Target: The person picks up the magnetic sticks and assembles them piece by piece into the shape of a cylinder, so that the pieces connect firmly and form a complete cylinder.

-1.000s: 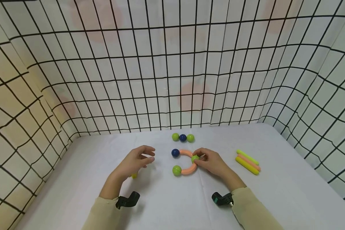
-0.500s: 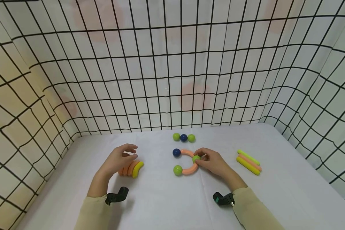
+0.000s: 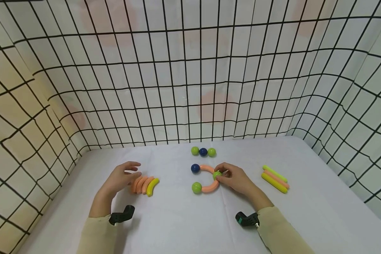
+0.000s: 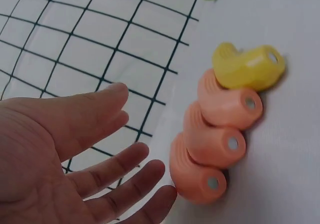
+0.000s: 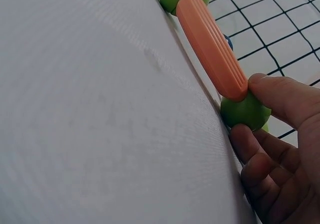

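My right hand point(image 3: 233, 177) pinches a green ball point(image 5: 246, 110) between thumb and fingers. Two curved orange rods point(image 3: 210, 187) meet at that ball, forming an arc open to the left. A dark blue ball point(image 3: 195, 168) caps the far rod, and another green ball point(image 3: 197, 187) caps the near one. At the left, my left hand point(image 3: 122, 176) hovers with fingers spread, holding nothing. Just beside its fingertips lie several curved orange rods point(image 4: 215, 139) in a row, with one curved yellow rod point(image 4: 250, 67) at the right end. Metal discs show on their ends in the left wrist view.
Behind the arc, two green balls and a blue ball point(image 3: 203, 152) sit in a line. Straight rods in yellow point(image 3: 274, 182), orange and lime lie side by side at the right. A black grid net point(image 3: 184, 88) encloses the white table point(image 3: 184, 225) at the back and sides.
My left hand has moved left, from near the middle to the row of curved rods, uncovering most of them. The right hand keeps its pinch on the green ball.
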Demonstrator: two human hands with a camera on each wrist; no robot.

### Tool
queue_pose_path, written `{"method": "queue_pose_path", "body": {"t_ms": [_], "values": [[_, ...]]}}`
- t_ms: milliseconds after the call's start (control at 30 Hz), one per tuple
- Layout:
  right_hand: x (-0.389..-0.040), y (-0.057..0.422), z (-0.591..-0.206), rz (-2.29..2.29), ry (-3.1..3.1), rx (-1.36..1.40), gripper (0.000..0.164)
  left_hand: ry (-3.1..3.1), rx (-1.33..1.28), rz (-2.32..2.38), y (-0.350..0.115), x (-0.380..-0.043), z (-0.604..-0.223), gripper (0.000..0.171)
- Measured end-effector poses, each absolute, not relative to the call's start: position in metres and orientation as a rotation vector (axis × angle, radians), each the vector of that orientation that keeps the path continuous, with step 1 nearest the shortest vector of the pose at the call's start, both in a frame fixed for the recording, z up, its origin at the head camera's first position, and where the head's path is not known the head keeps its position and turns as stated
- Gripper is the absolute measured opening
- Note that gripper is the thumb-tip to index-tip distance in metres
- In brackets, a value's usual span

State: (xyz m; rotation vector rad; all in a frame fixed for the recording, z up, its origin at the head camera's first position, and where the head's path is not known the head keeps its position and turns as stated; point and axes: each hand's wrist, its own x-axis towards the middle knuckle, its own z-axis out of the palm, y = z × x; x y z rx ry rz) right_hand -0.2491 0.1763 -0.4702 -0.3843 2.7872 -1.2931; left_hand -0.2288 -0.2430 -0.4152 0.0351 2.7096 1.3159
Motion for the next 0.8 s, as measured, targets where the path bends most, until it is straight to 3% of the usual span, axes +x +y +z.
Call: {"method": "queue_pose_path", "body": {"t_ms": [800], "values": [[-0.251,0.179,-0.472,-1.289,2.809,-0.413,0.024,2.68,-0.09,1.257,-0.256,-0.235,-0.436,0.04]]}}
